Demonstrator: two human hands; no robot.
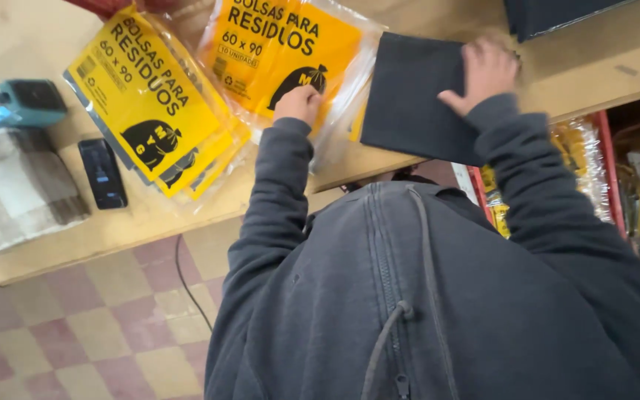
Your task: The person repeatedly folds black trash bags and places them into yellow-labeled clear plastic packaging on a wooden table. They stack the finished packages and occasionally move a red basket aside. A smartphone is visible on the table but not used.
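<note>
My left hand [298,101] is curled into a fist on a clear plastic packet with a yellow label [283,44], and seems to pinch its near edge. The packet lies flat on the wooden table [112,222]. My right hand [487,70] grips the far right corner of a flat black folded stack of bags [409,100]. One end of the stack lies against the packet's right side, and its near corner hangs over the table's edge. Both arms are in dark grey hoodie sleeves.
A second yellow-labelled packet [150,104] lies to the left, with a small black device [103,172], a teal tape dispenser [27,104] and a grey wrapped bundle [16,192] beyond it. A red crate [607,148] of yellow packets sits lower right. A cable [187,285] crosses the checkered floor.
</note>
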